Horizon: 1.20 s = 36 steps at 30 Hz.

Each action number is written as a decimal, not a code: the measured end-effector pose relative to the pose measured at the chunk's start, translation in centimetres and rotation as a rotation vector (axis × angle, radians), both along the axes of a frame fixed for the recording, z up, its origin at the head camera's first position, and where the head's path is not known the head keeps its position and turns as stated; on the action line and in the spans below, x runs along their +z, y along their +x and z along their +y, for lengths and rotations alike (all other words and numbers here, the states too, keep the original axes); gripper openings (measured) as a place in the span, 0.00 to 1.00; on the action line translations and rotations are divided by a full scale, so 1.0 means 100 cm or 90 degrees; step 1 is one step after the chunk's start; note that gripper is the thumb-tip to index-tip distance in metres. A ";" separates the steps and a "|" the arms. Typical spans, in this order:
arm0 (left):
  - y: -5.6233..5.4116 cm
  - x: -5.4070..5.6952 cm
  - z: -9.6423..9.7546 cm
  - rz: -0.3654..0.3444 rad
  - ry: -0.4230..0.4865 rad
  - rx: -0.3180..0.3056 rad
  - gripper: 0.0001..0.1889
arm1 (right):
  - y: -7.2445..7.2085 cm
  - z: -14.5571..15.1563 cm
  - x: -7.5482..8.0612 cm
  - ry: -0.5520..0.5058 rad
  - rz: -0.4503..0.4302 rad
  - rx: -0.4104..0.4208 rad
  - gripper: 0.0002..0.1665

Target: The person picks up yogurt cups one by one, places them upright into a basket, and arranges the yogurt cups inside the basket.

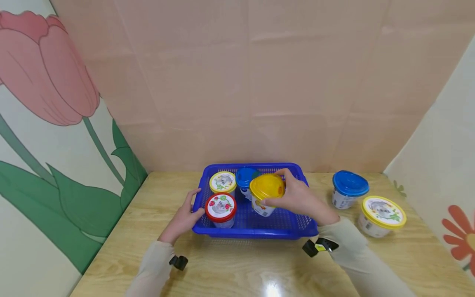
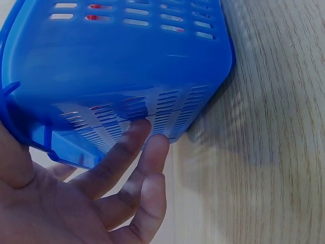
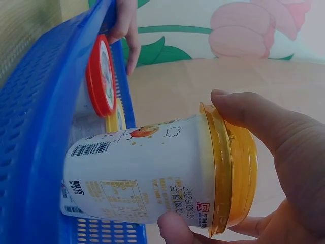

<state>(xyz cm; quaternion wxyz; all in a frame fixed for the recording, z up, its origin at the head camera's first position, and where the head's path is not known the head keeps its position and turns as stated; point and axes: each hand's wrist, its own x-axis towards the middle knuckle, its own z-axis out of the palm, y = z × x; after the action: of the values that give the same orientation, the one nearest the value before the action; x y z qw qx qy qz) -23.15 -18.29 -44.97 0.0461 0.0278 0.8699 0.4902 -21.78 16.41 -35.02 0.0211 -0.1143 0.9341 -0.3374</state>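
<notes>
Three tubs (image 1: 220, 205) stand in the basket (image 1: 252, 233); the right hand (image 1: 297, 196) grips a fourth tub (image 1: 266, 187). The left hand (image 1: 183, 218), loosely spread, touches the nine-o'clock rim (image 1: 201, 182). Two more tubs (image 1: 350, 183) stand outside, toward three o'clock.

Your basket (image 1: 252, 234) sits on the surface (image 1: 222, 268), up near the back wall (image 1: 241, 82). Inside, left end: front tub (image 1: 220, 206), rear tub (image 1: 223, 181) behind it, middle tub (image 1: 245, 177) to the right of that one. The tub in your right hand (image 1: 302, 198), call it the held tub (image 1: 266, 187), is ahead of the middle one. Outside, to the right: far tub (image 1: 350, 183), then near tub (image 1: 383, 212) in front and further right.
</notes>
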 end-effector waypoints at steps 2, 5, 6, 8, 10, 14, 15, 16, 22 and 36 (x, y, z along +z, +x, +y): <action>-0.001 0.000 0.000 -0.003 0.001 0.000 0.37 | -0.002 -0.002 -0.003 -0.001 -0.003 0.002 0.58; -0.001 -0.001 0.001 -0.003 0.002 0.001 0.37 | -0.004 -0.006 -0.007 -0.003 -0.005 0.002 0.58; -0.001 -0.001 0.000 -0.002 0.002 0.000 0.37 | -0.004 -0.008 -0.009 -0.004 -0.006 0.004 0.59; -0.001 -0.001 0.000 0.002 0.001 0.000 0.37 | -0.006 -0.011 -0.010 -0.009 -0.013 0.007 0.58; -0.001 -0.001 0.000 0.005 0.001 0.000 0.36 | -0.007 -0.014 -0.012 -0.011 -0.021 0.007 0.58; 0.000 -0.002 0.000 0.013 0.000 -0.007 0.36 | -0.008 -0.020 -0.016 0.002 -0.033 0.001 0.57; 0.000 -0.002 0.000 0.013 -0.001 -0.006 0.36 | -0.009 -0.021 -0.018 0.003 -0.034 0.000 0.57; 0.000 -0.002 0.000 0.013 0.000 -0.006 0.36 | -0.010 -0.022 -0.019 0.005 -0.034 0.000 0.57; 0.001 0.001 0.000 0.008 0.006 -0.003 0.37 | -0.014 -0.025 -0.025 0.001 -0.042 0.006 0.58; 0.000 0.000 -0.001 0.000 -0.007 -0.006 0.37 | -0.020 -0.036 -0.033 0.006 -0.096 0.024 0.57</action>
<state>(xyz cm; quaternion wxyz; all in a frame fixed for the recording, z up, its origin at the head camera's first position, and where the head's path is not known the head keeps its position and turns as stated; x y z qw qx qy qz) -23.18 -18.37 -44.93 0.0488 0.0318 0.8724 0.4853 -23.82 12.82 -38.33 0.0981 -0.1064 0.9291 -0.3403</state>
